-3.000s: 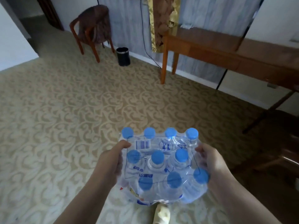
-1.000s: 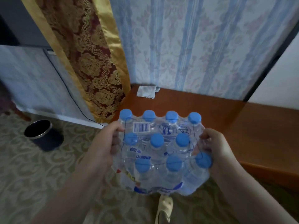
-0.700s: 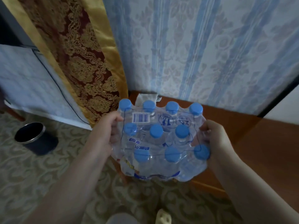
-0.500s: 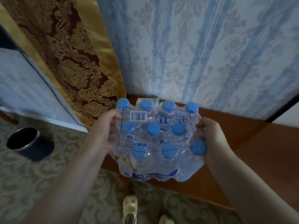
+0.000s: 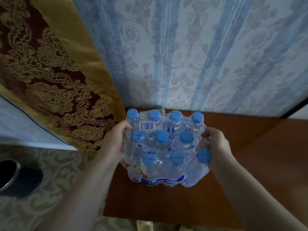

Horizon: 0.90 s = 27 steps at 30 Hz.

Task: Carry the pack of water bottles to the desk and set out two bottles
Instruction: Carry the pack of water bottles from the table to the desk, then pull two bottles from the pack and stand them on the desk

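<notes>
Pack [image 5: 164,150]: over the wooden surface [image 5: 260,155]; whether it rests there is unclear.
Left hand [image 5: 113,144]: gripping pack's 9 o'clock side.
Right hand [image 5: 216,145]: gripping its 3 o'clock side; fingertips hidden.
Bin [image 5: 15,179]: 8 o'clock, cut off.

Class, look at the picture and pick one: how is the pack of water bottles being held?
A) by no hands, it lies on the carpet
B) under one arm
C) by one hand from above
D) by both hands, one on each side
D: the left hand grips the left side of the pack of water bottles and the right hand grips its right side, over the desk.
</notes>
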Tool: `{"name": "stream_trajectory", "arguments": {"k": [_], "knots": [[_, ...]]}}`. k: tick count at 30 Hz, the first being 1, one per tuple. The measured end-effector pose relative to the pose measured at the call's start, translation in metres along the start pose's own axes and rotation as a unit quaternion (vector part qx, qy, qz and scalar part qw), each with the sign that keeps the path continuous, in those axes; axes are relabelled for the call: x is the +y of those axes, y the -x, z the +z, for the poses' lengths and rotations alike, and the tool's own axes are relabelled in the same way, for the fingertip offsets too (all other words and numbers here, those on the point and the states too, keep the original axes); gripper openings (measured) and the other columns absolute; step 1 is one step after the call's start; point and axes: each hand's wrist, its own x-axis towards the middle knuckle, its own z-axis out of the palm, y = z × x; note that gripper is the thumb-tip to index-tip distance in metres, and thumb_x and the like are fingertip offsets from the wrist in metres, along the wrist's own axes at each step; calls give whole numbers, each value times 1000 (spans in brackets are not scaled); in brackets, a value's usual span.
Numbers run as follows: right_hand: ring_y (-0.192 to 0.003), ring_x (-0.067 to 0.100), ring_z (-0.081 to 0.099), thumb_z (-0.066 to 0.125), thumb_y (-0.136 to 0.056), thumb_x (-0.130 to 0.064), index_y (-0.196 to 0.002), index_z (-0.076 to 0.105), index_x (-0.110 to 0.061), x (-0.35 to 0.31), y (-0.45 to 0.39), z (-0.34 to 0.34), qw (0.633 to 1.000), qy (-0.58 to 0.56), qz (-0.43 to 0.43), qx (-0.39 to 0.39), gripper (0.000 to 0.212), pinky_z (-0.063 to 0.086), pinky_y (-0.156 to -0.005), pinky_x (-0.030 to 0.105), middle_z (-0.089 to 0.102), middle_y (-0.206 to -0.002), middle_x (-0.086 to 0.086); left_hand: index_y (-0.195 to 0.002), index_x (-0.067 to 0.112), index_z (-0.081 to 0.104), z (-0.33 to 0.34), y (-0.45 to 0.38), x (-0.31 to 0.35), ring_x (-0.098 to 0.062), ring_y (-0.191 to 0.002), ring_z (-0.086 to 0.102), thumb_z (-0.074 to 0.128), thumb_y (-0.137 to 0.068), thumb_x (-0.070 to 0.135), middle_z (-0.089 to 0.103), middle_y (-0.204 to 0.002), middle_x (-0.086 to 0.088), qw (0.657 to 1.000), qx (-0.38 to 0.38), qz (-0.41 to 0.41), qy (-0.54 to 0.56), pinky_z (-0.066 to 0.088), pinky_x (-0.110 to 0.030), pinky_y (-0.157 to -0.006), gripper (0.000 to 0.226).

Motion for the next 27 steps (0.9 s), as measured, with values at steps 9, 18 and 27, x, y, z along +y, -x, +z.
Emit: {"name": "stream_trajectory", "arguments": {"k": [9, 18, 27], "knots": [[-73, 30, 54, 62, -49, -25, -68, 62, -10, 8, -16, -7, 1000, 13, -3, -24, 24, 45, -68, 44, 57, -74, 15, -72, 16, 61, -18, -24, -9, -12, -42, 47, 62, -66, 41, 54, -55, 1, 990, -92, -9, -111, 37, -20, -40, 26], [-65, 29, 71, 68, -71, -37, -89, 71, -6, 22, -12, -23, 994, 65, -7, -84, 36, 53, -55, 33, 76, -82, 16, -78, 23, 69, -12, -17, -19, -22, -80, 64, 34, -83, 70, 71, -80, -2, 957, -27, 97, -273, 43, -34, -67, 59], [-69, 21, 54, 52, -85, -57, -84, 60, -1, 29, 0, -34, 953, 243, -168, -62, 56, 46, -65, 39, 60, -78, 8, -111, 9, 56, -12, -6, -29, -19, -86, 59, 48, -88, 54, 63, -103, -7, 914, 111, 254, -296, 47, -31, -65, 51]]}}
